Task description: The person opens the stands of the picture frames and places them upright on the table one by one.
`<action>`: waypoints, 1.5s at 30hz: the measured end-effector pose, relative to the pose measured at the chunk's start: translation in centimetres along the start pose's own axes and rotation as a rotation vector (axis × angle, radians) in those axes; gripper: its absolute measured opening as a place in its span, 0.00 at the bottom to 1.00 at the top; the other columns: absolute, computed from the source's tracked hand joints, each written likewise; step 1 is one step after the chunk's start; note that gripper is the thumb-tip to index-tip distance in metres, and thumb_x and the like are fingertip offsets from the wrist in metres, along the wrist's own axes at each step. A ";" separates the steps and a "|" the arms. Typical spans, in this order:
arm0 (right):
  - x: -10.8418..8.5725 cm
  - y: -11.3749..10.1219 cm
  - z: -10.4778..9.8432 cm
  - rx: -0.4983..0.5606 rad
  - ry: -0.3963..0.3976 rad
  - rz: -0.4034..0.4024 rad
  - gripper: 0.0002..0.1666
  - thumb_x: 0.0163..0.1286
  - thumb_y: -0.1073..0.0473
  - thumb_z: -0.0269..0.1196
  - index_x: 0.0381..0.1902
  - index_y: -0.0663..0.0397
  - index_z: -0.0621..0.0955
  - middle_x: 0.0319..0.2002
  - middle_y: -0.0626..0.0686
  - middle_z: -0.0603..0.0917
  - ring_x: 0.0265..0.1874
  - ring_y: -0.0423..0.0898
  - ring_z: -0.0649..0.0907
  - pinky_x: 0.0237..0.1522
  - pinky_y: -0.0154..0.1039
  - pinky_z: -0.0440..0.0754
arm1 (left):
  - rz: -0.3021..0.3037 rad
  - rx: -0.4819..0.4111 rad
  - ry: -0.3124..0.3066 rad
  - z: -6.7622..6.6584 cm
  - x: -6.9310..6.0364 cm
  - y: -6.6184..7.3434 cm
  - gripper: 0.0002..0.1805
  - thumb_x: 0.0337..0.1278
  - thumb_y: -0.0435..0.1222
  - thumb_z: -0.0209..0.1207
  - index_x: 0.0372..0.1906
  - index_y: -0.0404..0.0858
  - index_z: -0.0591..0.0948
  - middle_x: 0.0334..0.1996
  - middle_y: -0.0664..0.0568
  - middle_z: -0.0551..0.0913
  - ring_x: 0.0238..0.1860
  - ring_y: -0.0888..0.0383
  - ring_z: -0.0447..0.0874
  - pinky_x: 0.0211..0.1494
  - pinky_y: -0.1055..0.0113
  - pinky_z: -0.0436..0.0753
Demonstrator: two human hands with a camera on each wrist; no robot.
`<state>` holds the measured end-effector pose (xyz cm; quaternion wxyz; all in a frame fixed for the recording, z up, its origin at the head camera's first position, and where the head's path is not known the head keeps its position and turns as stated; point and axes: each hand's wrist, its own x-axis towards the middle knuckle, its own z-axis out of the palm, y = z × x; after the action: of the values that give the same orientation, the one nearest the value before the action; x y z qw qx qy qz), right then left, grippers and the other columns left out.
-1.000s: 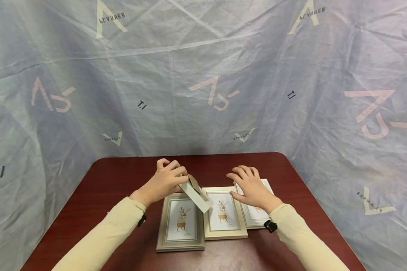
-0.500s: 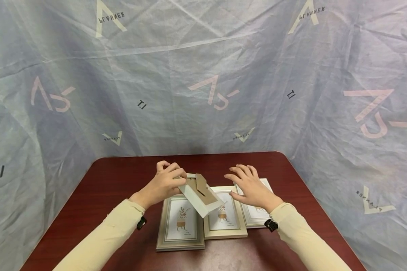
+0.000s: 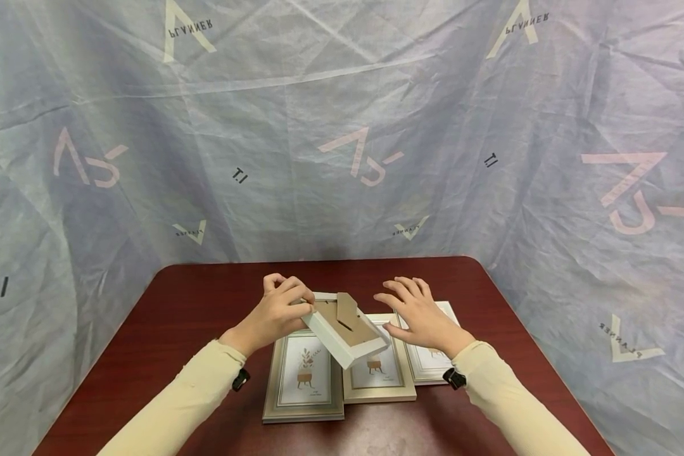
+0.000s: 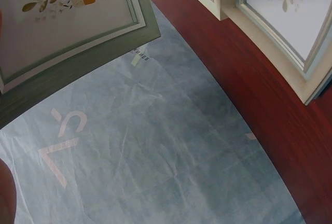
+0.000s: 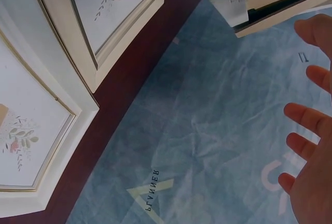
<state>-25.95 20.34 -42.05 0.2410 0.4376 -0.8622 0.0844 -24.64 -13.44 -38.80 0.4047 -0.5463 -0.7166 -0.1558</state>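
My left hand [image 3: 273,315] grips one corner of a picture frame [image 3: 333,345] and holds it tilted above the table. Its brown backing with a folded stand faces up in the head view; the left wrist view shows its green-grey front [image 4: 150,24] with a plant print. Below it lie a greenish-beige frame [image 3: 270,396] at left and a cream frame [image 3: 379,399] in the middle, both face up. My right hand [image 3: 418,315] hovers with spread fingers over a white frame [image 3: 450,310], partly hiding it. In the right wrist view its fingers are apart from the raised frame [image 5: 225,9].
The three frames lie side by side on a dark red table [image 3: 194,316] with rounded far corners. Grey printed cloth [image 3: 319,190] hangs behind the table and along both sides. Dark wrist straps [image 3: 455,379] sit over the cream sleeves [image 3: 177,405].
The held picture frame has turned in my left hand from nearly edge-on to showing its back, its free end swinging right. My right hand has shifted slightly left.
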 end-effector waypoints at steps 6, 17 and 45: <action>0.1 -0.1 0.0 0.002 0.006 -0.021 0.31 0.61 0.50 0.68 0.61 0.50 0.77 0.62 0.60 0.73 0.63 0.61 0.68 0.60 0.62 0.60 | 0.016 0.002 0.006 0.1 0.0 0.3 0.20 0.32 0.33 0.79 0.28 0.45 0.77 0.35 0.57 0.77 0.40 0.57 0.75 0.46 0.47 0.61; 1.2 -0.3 -0.1 -0.010 0.004 -0.087 0.31 0.61 0.51 0.69 0.62 0.49 0.76 0.63 0.59 0.73 0.63 0.60 0.69 0.60 0.60 0.63 | 0.033 -0.005 0.023 0.3 0.3 0.4 0.18 0.33 0.34 0.78 0.27 0.45 0.78 0.35 0.57 0.78 0.40 0.57 0.75 0.47 0.48 0.60; 3.6 -0.4 2.2 0.057 0.005 -0.231 0.34 0.57 0.59 0.72 0.62 0.48 0.76 0.61 0.55 0.76 0.62 0.55 0.73 0.57 0.54 0.70 | 0.078 -0.012 0.002 0.2 1.2 1.5 0.18 0.34 0.34 0.79 0.30 0.45 0.79 0.37 0.58 0.80 0.42 0.57 0.75 0.48 0.48 0.60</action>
<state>-28.16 16.77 -42.21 0.2388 0.5403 -0.8027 0.0817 -23.48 -11.99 -38.34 0.4078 -0.5762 -0.6934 -0.1447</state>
